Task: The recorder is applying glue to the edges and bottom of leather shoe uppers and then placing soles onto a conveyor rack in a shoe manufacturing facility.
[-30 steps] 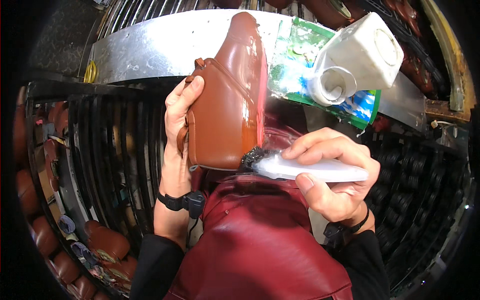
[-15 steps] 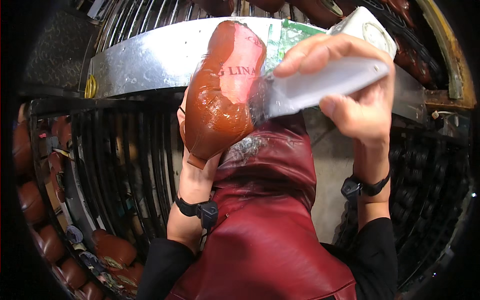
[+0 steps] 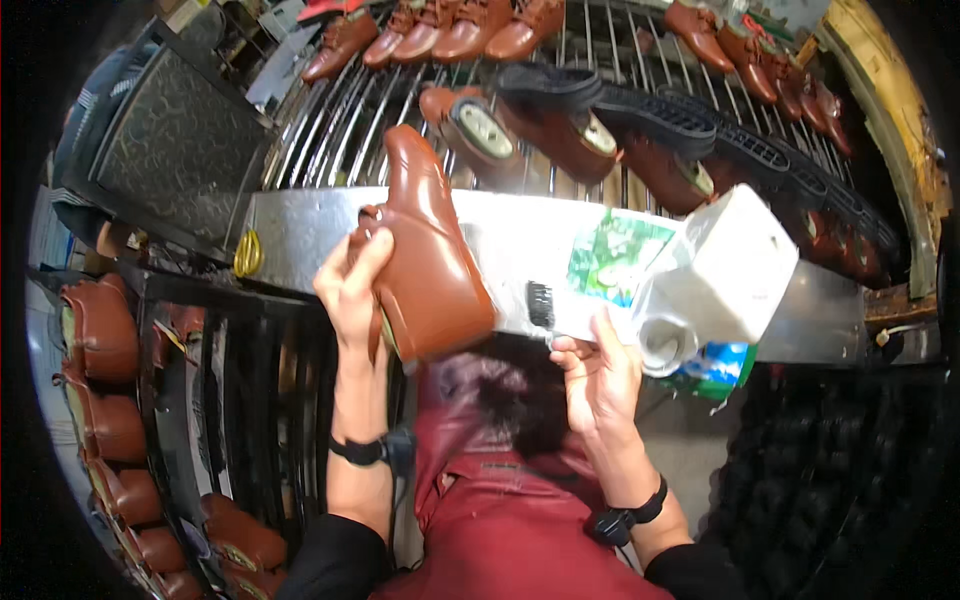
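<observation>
Boot [image 3: 438, 270], brown, laced, gripped in the left hand [image 3: 352, 280], toe pointing away
Likely light, firm at toe and heel, softer at the ankle, its gloss perhaps slippery; best held by the laced side, where thumb and fingers clamp it. Right hand [image 3: 602, 380]: fingers partly curled, tips just beside a black-bristled brush [image 3: 540, 303]; from where I stand, cannot tell whether they pinch it. Beyond both hands, a glaring metal ledge [image 3: 315, 232]; to the right hand's outer side, a white jug [image 3: 740, 265] overlapping a green sheet [image 3: 612, 255]; farther ahead, a slatted rack [image 3: 338, 122] bearing brown shoes [image 3: 468, 32]; between the wrists, a dark red apron [image 3: 520, 535]
</observation>
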Tool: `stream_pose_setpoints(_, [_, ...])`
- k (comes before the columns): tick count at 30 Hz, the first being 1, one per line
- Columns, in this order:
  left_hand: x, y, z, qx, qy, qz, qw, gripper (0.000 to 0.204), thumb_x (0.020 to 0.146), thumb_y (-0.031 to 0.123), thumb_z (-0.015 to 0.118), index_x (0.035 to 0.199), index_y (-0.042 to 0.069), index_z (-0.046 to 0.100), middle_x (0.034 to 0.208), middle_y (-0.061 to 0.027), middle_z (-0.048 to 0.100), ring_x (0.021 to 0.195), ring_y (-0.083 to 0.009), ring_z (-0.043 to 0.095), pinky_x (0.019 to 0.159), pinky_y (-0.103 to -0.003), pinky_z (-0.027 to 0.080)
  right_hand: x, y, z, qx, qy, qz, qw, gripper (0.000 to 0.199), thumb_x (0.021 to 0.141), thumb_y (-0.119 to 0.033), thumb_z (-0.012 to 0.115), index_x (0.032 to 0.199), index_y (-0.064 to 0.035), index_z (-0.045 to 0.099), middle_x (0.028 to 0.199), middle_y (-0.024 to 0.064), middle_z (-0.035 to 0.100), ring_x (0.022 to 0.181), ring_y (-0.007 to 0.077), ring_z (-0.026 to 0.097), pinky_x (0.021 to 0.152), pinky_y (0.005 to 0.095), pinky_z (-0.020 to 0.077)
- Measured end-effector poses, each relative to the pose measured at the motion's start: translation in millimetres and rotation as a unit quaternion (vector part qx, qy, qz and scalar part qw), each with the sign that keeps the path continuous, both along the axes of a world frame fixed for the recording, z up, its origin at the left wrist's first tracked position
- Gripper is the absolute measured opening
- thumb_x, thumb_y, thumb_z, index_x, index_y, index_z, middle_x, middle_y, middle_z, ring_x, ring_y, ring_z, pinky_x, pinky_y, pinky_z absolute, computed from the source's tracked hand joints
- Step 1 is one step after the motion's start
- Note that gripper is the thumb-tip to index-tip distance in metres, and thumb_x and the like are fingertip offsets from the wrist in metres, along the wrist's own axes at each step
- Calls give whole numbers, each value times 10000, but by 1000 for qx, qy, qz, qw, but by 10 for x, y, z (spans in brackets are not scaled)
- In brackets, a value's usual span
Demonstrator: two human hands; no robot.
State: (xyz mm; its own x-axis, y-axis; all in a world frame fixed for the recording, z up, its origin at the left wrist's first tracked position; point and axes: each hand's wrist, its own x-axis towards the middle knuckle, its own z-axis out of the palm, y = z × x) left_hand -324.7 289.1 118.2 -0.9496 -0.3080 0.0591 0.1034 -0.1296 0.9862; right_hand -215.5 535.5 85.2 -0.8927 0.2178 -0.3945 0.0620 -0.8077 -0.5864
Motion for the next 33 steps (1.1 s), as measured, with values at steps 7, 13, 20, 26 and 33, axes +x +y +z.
stream_pose_setpoints(7, [-2417, -553, 101, -550, -143, 74, 819, 452, 705, 465, 840, 1003, 125, 844, 1010, -174, 802, 1008, -348, 770, 896, -454, 603, 74, 128, 278, 104, 14, -85, 991, 256, 1084, -218, 611, 1082, 36, 649, 919, 178, 750, 665, 263, 745, 567, 373, 634])
stream_pose_setpoints(13, [-2693, -373, -210, -587, -213, 97, 775, 663, 783, 528, 787, 1249, 57, 745, 1241, -249, 733, 1168, -409, 710, 989, -501, 574, 138, 135, 259, 114, -22, -107, 987, 226, 1080, -228, 621, 1099, -3, 618, 900, 157, 745, 640, 244, 734, 530, 346, 615])
stream_pose_setpoints(20, [248, -307, -508, -431, -32, 128, 893, 433, 891, 286, 781, 1178, -32, 722, 1002, -245, 752, 958, -449, 719, 903, -479, 576, 283, 344, 147, 163, -6, -72, 984, 335, 1064, -322, 658, 1260, -53, 629, 938, 72, 706, 731, 140, 648, 602, 248, 499])
stream_pose_setpoints(26, [2940, -1612, 145, -712, -229, 397, 532, 336, 792, 97, 701, 1074, -83, 662, 1357, -299, 585, 1302, -481, 528, 1110, -596, 413, 488, 425, 94, 202, 13, 12, 979, 397, 1103, -328, 590, 1358, -24, 593, 1103, 72, 659, 748, 146, 591, 619, 255, 464])
stream_pose_setpoints(33, [4062, -2222, 1130, -331, -210, 440, 808, 366, 949, 321, 669, 1104, 4, 764, 1107, -130, 749, 998, -217, 713, 894, -392, 561, 574, 380, 93, 180, 32, -15, 983, 328, 1089, -260, 605, 1297, -7, 597, 968, 136, 710, 678, 214, 671, 569, 348, 528])
